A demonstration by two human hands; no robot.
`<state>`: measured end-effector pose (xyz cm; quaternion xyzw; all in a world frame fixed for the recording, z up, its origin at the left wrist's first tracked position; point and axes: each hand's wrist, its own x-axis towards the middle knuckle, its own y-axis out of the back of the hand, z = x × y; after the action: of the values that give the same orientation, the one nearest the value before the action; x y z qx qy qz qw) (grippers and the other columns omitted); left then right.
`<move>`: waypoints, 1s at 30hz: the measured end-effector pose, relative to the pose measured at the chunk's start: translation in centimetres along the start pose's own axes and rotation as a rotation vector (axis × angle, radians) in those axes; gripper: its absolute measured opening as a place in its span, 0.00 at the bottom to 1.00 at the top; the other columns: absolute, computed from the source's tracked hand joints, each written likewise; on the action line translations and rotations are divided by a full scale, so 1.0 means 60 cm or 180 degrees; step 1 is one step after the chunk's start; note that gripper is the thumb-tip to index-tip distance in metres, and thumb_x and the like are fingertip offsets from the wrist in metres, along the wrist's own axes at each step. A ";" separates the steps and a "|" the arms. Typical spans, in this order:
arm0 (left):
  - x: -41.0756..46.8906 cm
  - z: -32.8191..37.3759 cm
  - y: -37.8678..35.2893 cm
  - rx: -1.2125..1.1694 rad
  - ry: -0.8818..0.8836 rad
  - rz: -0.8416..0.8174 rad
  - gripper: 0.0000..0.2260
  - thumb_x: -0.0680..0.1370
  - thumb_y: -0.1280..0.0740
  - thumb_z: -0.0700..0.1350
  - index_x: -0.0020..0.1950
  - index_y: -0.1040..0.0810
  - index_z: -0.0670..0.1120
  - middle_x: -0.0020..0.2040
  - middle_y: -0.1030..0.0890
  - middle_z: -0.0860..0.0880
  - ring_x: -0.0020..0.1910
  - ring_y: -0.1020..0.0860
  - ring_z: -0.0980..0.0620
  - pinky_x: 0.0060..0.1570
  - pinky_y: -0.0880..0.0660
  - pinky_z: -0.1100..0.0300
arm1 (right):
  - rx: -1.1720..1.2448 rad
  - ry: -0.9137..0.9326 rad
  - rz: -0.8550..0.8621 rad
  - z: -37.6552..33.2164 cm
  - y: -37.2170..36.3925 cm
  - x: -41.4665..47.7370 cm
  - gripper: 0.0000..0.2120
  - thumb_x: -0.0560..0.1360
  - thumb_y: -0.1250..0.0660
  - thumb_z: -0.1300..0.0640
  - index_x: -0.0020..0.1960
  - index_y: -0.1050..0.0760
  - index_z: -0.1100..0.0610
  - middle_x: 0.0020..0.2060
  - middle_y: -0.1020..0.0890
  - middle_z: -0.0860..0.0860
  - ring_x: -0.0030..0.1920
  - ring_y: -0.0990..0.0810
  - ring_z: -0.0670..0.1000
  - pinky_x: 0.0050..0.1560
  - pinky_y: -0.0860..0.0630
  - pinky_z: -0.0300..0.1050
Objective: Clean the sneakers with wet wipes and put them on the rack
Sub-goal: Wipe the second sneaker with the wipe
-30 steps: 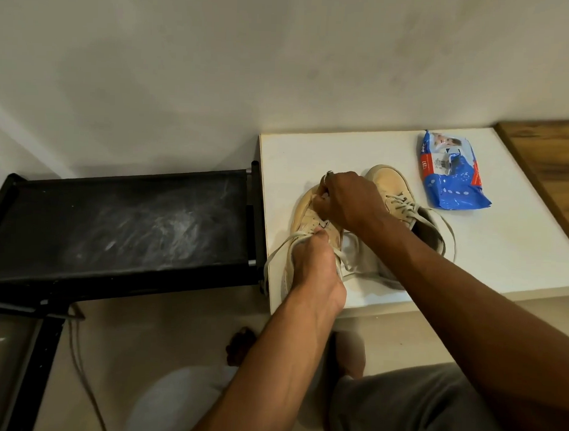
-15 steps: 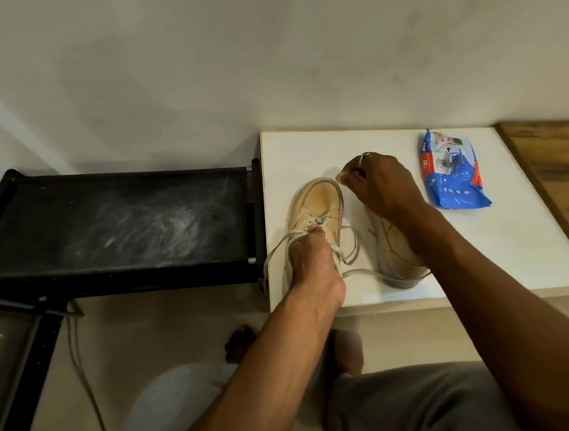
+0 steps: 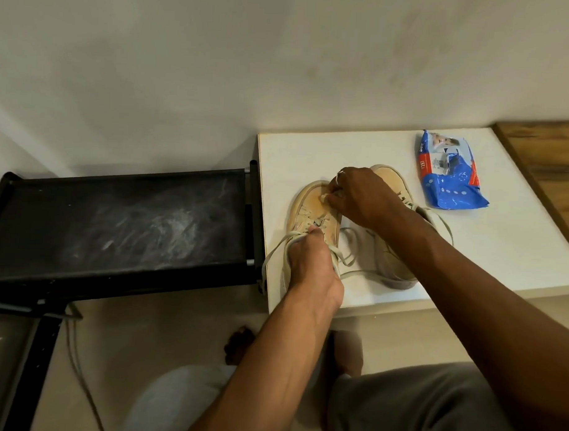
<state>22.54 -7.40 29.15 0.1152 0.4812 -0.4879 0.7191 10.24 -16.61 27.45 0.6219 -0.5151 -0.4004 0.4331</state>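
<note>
Left hand (image 3: 310,264): clenched on the left sneaker (image 3: 309,206) at the tongue and collar, thumb lying on the laces (image 3: 349,250), pinning the shoe to the table. Right hand (image 3: 361,198): fingertips curled and pinched on a small pale wad (image 3: 330,196), pressed against the toe cap of the same sneaker; too small to tell what the wad is. A ring (image 3: 341,172) sits on one finger of that hand. The left sneaker is tan, sole down, toe pointing towards the wall, near the table's left edge. Laces are undone, trailing in loose loops over the tabletop and past the front edge. The right sneaker (image 3: 391,264) stands just beside it, also sole down, its middle hidden under the right forearm. Both are on the white table (image 3: 311,151). A blue pack of wipes (image 3: 449,176) lies flat further right, near the far edge, apart from the shoes. A wooden board (image 3: 549,166) lies at the table's right end. The black rack (image 3: 121,222) stands just beside the table's left edge, its top shelf streaked with pale dust, no shoes on it. Below: bare feet (image 3: 240,342) on the floor and grey trousers (image 3: 431,407).
</note>
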 end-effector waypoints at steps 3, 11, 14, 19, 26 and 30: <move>0.002 0.000 0.000 0.0018 0.0012 0.0069 0.04 0.82 0.36 0.44 0.51 0.23 0.47 0.53 0.18 0.43 0.53 0.19 0.44 0.59 0.22 0.48 | -0.0169 -0.0083 -0.0321 -0.005 0.010 0.004 0.12 0.75 0.29 0.51 0.49 0.17 0.59 0.41 0.16 0.54 0.42 0.19 0.54 0.45 0.20 0.54; 0.003 -0.010 0.002 0.0037 -0.0084 0.0177 0.04 0.82 0.37 0.43 0.51 0.23 0.45 0.50 0.18 0.45 0.51 0.19 0.45 0.55 0.22 0.51 | -0.0211 -0.0167 -0.0936 -0.013 0.034 0.007 0.10 0.73 0.27 0.47 0.46 0.18 0.54 0.39 0.17 0.49 0.41 0.19 0.49 0.48 0.19 0.55; 0.002 -0.012 0.001 0.0075 -0.0130 0.0210 0.06 0.82 0.36 0.43 0.46 0.23 0.47 0.50 0.18 0.44 0.51 0.19 0.45 0.53 0.22 0.52 | -0.0119 -0.0251 -0.1028 -0.011 0.036 0.006 0.10 0.72 0.26 0.47 0.46 0.17 0.54 0.38 0.16 0.48 0.40 0.19 0.49 0.47 0.19 0.54; -0.002 -0.010 0.000 0.0119 -0.0091 0.0203 0.07 0.81 0.36 0.42 0.44 0.25 0.49 0.49 0.18 0.45 0.52 0.19 0.44 0.57 0.22 0.49 | -0.0155 -0.0363 -0.0817 -0.021 0.021 -0.001 0.10 0.71 0.24 0.47 0.45 0.18 0.53 0.37 0.17 0.49 0.39 0.19 0.51 0.44 0.19 0.53; -0.003 -0.008 -0.002 0.0102 -0.0054 0.0063 0.03 0.82 0.37 0.43 0.53 0.24 0.47 0.57 0.19 0.43 0.56 0.20 0.43 0.62 0.24 0.47 | -0.0458 -0.0274 -0.0187 -0.026 -0.001 -0.006 0.08 0.72 0.29 0.50 0.45 0.19 0.54 0.37 0.20 0.52 0.38 0.20 0.55 0.36 0.27 0.45; -0.004 -0.006 -0.002 0.0087 -0.0035 -0.0014 0.06 0.83 0.38 0.43 0.59 0.24 0.46 0.59 0.20 0.42 0.57 0.21 0.43 0.62 0.23 0.49 | -0.0663 0.0108 0.0533 -0.006 -0.017 -0.015 0.11 0.78 0.35 0.50 0.48 0.19 0.56 0.42 0.18 0.53 0.40 0.20 0.56 0.34 0.29 0.44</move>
<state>22.18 -7.07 29.21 0.1213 0.4709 -0.4966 0.7190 10.78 -15.56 26.62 0.5351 -0.5134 -0.4036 0.5359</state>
